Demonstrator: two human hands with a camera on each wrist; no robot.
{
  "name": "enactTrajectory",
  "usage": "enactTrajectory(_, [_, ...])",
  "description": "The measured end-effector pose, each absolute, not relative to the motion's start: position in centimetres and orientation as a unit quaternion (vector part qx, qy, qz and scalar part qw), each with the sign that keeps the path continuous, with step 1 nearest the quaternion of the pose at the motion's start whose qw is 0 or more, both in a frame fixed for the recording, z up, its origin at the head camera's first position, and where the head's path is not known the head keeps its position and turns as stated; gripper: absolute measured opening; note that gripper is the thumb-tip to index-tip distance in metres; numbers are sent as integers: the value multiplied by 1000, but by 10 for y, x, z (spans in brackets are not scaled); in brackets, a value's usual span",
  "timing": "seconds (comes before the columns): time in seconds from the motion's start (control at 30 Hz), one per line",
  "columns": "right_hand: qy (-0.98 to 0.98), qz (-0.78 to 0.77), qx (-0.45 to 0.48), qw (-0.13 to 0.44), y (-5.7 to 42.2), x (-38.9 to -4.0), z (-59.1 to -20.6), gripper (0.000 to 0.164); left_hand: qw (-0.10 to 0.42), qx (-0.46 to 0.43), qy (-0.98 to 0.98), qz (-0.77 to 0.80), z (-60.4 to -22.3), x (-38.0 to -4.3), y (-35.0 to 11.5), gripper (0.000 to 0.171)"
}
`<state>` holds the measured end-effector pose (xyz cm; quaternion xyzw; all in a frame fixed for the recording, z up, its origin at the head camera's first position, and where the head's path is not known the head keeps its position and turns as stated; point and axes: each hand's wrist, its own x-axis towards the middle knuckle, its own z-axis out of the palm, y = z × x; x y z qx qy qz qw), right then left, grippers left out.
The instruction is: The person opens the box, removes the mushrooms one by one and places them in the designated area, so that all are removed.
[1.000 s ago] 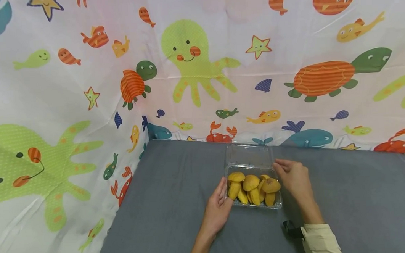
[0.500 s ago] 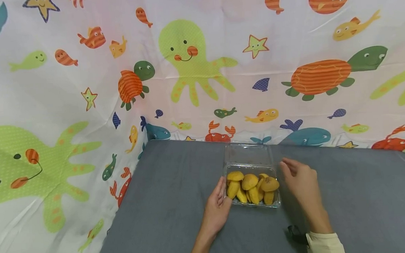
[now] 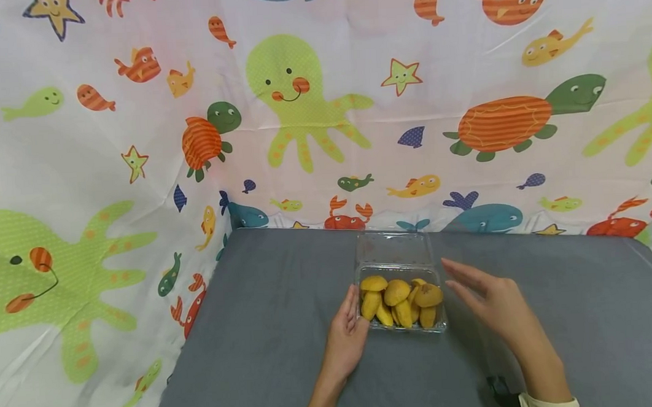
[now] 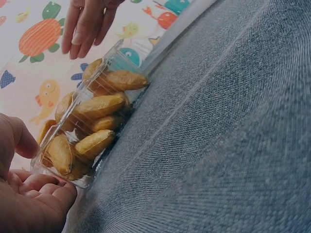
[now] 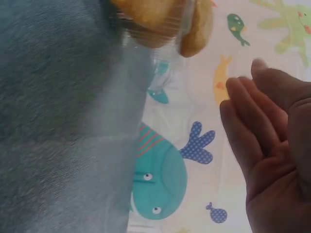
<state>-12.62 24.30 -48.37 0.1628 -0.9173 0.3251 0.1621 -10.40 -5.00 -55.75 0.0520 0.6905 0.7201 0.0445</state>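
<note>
A clear plastic clamshell box (image 3: 403,330) rests on the grey cloth, its lid (image 3: 393,249) folded back flat behind it. Several yellow mushrooms (image 3: 397,292) with rounded caps and thick stems fill the base. My left hand (image 3: 344,338) grips the box's left end; in the left wrist view its thumb (image 4: 24,141) is at the upper rim and its fingers are curled against the lower corner. To the right of the box, my right hand (image 3: 503,308) is in the air with fingers extended, apart from the box and holding nothing.
Grey cloth (image 3: 256,342) covers the table. Behind and to the left hangs a white curtain (image 3: 352,61) printed with sea animals, its lower edge meeting the table just beyond the lid. A dark strap-like object (image 3: 502,394) sits by the right wrist.
My right hand has let go of the lid's right edge and drawn away to the right, its fingers straightening. The left hand stays on the box. The head view has shifted slightly.
</note>
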Motion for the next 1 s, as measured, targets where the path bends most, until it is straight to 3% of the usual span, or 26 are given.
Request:
enactTrajectory(0.53, [-902, 299, 276, 143, 242, -125, -510, 65, 47, 56, 682, 728, -558, -104, -48, 69])
enactTrajectory(0.77, [-896, 290, 292, 167, 239, -129, -513, 63, 43, 62, 680, 729, -559, -105, -48, 69])
enactTrajectory(1.0, [-910, 269, 282, 140, 236, -129, -510, 57, 46, 57, 682, 728, -560, -104, -48, 69])
